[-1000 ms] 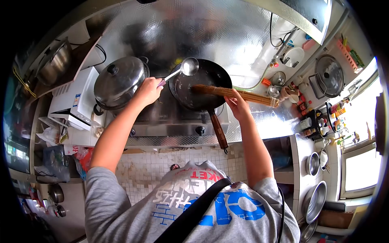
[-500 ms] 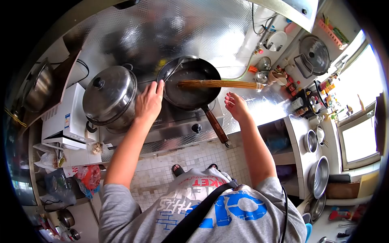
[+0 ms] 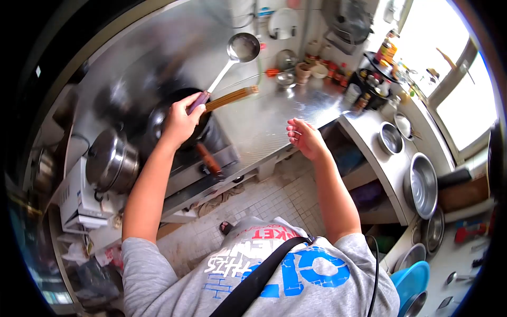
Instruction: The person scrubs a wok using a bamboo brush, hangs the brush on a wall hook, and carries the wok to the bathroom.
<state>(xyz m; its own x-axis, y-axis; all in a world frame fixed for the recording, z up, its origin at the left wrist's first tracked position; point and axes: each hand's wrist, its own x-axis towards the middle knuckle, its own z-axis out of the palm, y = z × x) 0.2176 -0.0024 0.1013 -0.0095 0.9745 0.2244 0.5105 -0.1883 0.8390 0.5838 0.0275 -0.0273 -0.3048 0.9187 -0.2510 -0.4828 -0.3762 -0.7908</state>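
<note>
My left hand (image 3: 182, 120) is closed around the purple grip of a ladle (image 3: 243, 48), whose round metal bowl is raised toward the back wall. Beneath that hand sits a dark wok (image 3: 170, 100) on the stove, its wooden handle (image 3: 209, 159) pointing toward me. Part of the wok is hidden by the hand. A bamboo wok brush (image 3: 231, 98) sticks out over the wok's right side. My right hand (image 3: 306, 138) hovers near the counter's front edge, holding nothing, its fingers loosely bent and apart.
A lidded steel pot (image 3: 112, 161) stands left of the wok. The metal counter (image 3: 269, 119) runs right toward seasoning bottles (image 3: 364, 87) in a black rack. Steel basins (image 3: 421, 185) and a blue basin (image 3: 409, 285) line the right side.
My left hand has taken hold of the ladle, which was lying in the wok, and lifted it out. The view has turned right. My right hand stays empty.
</note>
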